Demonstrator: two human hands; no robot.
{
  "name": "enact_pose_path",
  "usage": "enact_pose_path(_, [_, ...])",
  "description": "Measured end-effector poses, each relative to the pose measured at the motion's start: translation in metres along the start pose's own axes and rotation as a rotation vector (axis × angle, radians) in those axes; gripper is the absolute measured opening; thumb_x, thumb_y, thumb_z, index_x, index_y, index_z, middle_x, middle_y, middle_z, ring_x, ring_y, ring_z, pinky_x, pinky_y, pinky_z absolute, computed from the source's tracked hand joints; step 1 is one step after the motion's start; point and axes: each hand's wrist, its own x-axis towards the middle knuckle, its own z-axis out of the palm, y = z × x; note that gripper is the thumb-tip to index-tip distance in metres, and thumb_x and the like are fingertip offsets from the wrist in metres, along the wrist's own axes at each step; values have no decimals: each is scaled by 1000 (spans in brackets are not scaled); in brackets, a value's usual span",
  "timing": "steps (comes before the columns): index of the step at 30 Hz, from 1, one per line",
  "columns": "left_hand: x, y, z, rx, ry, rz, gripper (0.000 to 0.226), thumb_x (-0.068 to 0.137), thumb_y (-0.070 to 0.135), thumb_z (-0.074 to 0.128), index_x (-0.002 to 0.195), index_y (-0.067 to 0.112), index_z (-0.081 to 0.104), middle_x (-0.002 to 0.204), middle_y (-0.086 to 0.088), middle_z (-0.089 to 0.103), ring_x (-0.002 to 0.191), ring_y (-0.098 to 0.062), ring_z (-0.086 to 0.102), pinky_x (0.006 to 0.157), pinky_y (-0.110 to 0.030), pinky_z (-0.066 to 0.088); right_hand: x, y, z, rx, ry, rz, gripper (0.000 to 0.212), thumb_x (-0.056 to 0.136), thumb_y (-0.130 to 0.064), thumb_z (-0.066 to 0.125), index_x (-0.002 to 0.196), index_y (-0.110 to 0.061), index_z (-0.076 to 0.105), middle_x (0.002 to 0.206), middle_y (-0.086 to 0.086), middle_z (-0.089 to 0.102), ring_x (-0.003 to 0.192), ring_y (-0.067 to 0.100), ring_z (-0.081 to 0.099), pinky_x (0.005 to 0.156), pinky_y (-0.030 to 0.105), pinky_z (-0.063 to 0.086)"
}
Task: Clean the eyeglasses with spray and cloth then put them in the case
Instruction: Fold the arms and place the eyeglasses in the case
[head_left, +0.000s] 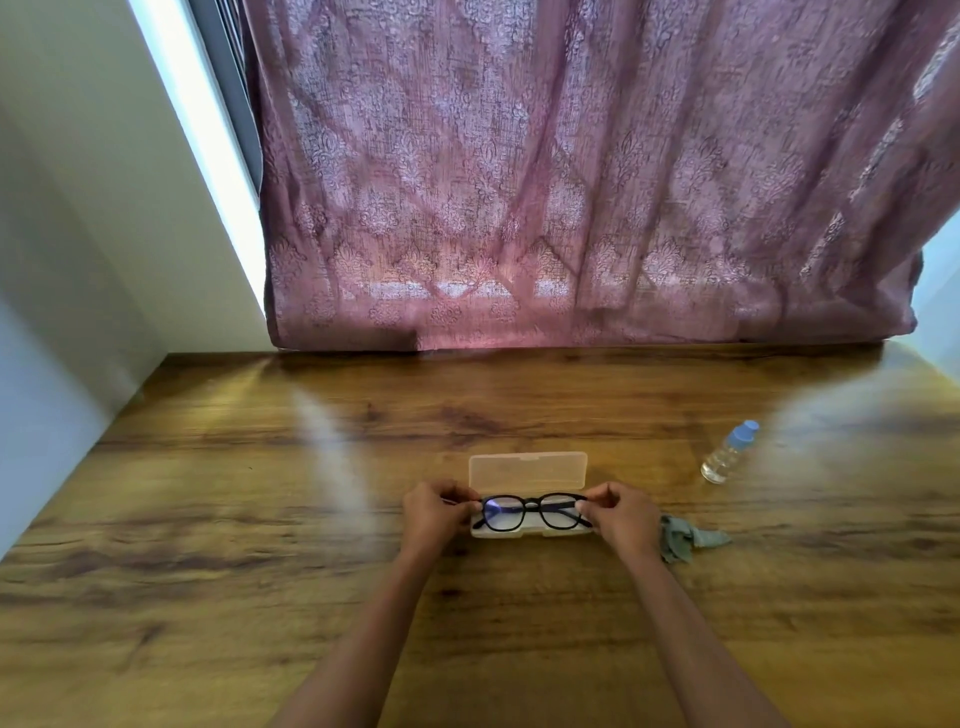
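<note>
At open case (527, 470) — black eyeglasses (533, 502)

surface (260, 519): brown wood grain, glossy, with pale streaks of reflected light
curtain (571, 182): mauve, damask pattern, hangs in folds to the far edge of the surface
wall (78, 234): white, at the left

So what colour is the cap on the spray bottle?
The cap is light blue, clearest in the head view.

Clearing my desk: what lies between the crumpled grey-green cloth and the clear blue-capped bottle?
Head view: only bare brown wooden tabletop between the grey-green cloth and the blue-capped bottle.
</note>
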Motion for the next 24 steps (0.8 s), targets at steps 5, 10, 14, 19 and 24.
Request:
enact_pose_path(5, [2, 1, 1, 5, 10, -18, 16, 74, 2, 73, 67, 15, 67, 68, -2, 66, 60, -10, 62, 48, -14, 50, 5, 2, -3, -20, -57, 20, 13, 77, -21, 73, 88, -18, 68, 96, 0, 69, 85, 14, 61, 76, 27, 48])
enact_pose_path(10, [2, 1, 2, 1, 11, -24, 18, 75, 1, 72, 65, 15, 67, 67, -1, 66, 60, -10, 61, 49, -15, 50, 5, 3, -3, -36, -68, 28, 12, 77, -20, 73, 88, -18, 68, 93, -2, 69, 81, 11, 59, 74, 25, 46])
enact_pose_path(14, [0, 1, 2, -21, 23, -27, 15, 76, 1, 71, 68, 12, 67, 68, -2, 66, 62, -10, 63, 48, -13, 50, 6, 4, -2, -4, -58, 42, 9, 77, -23, 73, 83, -21, 67, 89, -3, 69, 82, 13, 62, 72, 26, 48])
enact_pose_path(19, [-1, 1, 1, 13, 27, -51, 4, 79, 11, 70, 79, 14, 69, 78, -1, 69, 70, -11, 65, 52, -16, 51, 5, 8, 3, 127, -33, 46, 3, 84, -22, 66, 86, -21, 67, 89, -3, 67, 82, 13, 60, 78, 36, 55])
enact_pose_path(24, [-2, 1, 3, 28, 43, -78, 11, 80, 19, 71, 88, 12, 69, 83, -5, 68, 73, -14, 66, 58, -26, 58, 7, 7, 4, 185, -125, 68, 16, 86, -11, 62, 101, -17, 65, 98, -1, 63, 91, 16, 61, 81, 38, 56])
